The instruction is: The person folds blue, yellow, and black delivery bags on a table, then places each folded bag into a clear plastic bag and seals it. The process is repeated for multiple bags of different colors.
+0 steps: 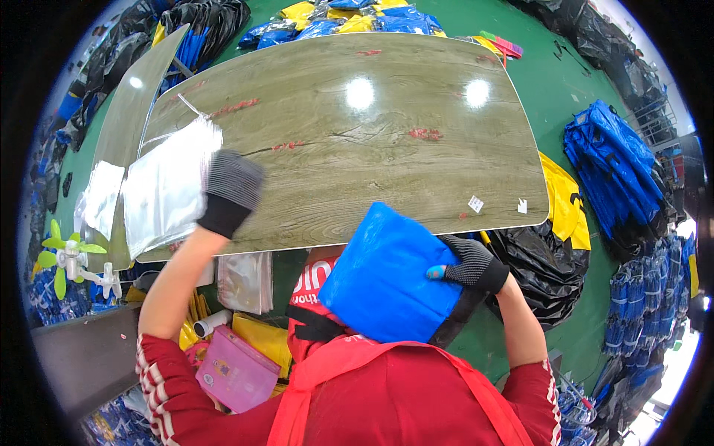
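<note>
My right hand (476,265), in a grey-and-black glove, grips a folded blue sheet-like piece (394,271) by its right edge, thumb on top. The piece has a black border at its lower right and is held tilted in front of my red apron (312,293), just off the table's near edge. At the table's left, my gloved left hand (232,189) is at the right edge of a stack of clear plastic bags (163,193). Its fingers are blurred and turned away, so whether they pinch a bag is hidden.
The wood-patterned table (349,171) has red marks and two small white labels. A small green-bladed fan (71,259) stands at the left. Below the table are more clear bags (245,282) and a pink pouch (236,369). Blue bundles (613,167) and black-and-yellow ones (547,260) lie right.
</note>
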Demonstrator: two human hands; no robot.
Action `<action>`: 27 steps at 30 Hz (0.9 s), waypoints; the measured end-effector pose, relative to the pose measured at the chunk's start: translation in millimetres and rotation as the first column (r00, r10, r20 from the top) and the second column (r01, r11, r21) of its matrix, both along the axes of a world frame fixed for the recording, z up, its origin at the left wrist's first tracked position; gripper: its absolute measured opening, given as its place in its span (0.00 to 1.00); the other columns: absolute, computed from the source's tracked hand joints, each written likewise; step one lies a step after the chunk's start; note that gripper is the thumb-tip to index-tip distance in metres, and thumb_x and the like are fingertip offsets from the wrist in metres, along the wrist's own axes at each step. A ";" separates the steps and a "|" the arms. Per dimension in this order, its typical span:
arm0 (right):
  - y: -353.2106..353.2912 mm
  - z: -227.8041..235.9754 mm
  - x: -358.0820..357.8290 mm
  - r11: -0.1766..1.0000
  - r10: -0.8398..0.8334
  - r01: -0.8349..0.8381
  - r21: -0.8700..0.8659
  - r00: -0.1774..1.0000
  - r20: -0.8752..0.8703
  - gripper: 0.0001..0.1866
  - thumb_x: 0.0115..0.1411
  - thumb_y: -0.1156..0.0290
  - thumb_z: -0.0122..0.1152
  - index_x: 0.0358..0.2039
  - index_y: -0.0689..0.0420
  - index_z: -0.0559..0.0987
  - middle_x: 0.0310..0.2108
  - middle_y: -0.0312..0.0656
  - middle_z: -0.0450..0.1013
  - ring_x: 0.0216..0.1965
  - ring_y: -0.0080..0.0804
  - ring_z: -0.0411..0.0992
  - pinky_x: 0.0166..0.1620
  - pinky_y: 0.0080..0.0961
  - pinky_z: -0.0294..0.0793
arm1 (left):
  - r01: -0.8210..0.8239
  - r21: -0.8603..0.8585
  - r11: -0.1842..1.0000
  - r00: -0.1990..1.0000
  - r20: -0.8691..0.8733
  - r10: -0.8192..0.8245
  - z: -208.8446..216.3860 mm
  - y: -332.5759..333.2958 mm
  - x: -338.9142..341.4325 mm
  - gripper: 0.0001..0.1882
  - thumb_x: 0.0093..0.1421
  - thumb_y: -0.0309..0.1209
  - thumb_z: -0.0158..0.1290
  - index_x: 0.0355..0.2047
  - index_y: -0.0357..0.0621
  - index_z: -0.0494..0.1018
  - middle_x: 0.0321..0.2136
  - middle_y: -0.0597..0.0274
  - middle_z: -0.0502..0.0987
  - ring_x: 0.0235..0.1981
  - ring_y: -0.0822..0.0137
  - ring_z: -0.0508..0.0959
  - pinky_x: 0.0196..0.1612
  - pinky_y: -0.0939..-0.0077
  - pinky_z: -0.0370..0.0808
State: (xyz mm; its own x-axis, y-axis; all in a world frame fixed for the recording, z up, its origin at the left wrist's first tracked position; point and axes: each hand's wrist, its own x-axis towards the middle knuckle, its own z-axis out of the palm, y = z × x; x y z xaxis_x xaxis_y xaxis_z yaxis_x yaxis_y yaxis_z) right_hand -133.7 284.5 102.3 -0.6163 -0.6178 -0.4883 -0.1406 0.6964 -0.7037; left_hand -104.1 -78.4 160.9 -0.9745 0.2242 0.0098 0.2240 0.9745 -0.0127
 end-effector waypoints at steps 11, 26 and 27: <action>-47.8 -72.0 -4.0 0.955 -0.246 0.280 -0.099 0.931 0.268 0.40 0.50 0.44 0.67 0.53 0.62 0.71 0.47 0.51 0.74 0.47 0.36 0.73 0.50 0.35 0.72 | 0.197 0.413 0.889 0.974 -0.185 -0.130 -158.5 76.7 69.8 0.34 0.54 0.61 0.47 0.58 0.64 0.65 0.63 0.52 0.58 0.66 0.41 0.52 0.63 0.30 0.39; -12.7 -99.5 50.2 0.707 -0.314 0.664 -0.242 0.602 0.734 0.42 0.48 0.64 0.72 0.60 0.62 0.62 0.55 0.49 0.68 0.55 0.42 0.67 0.58 0.41 0.67 | -0.521 0.429 0.738 0.614 -0.413 0.673 -207.5 -285.1 31.4 0.08 0.48 0.37 0.58 0.27 0.50 0.74 0.32 0.58 0.74 0.38 0.50 0.72 0.43 0.57 0.69; -11.3 -100.2 51.5 0.711 -0.313 0.658 -0.248 0.612 0.727 0.41 0.48 0.64 0.71 0.60 0.62 0.62 0.55 0.48 0.68 0.55 0.42 0.67 0.58 0.41 0.67 | -0.471 0.444 0.762 0.603 -0.468 0.646 -215.9 -288.8 33.0 0.05 0.49 0.34 0.55 0.26 0.50 0.74 0.32 0.58 0.74 0.38 0.50 0.72 0.43 0.57 0.69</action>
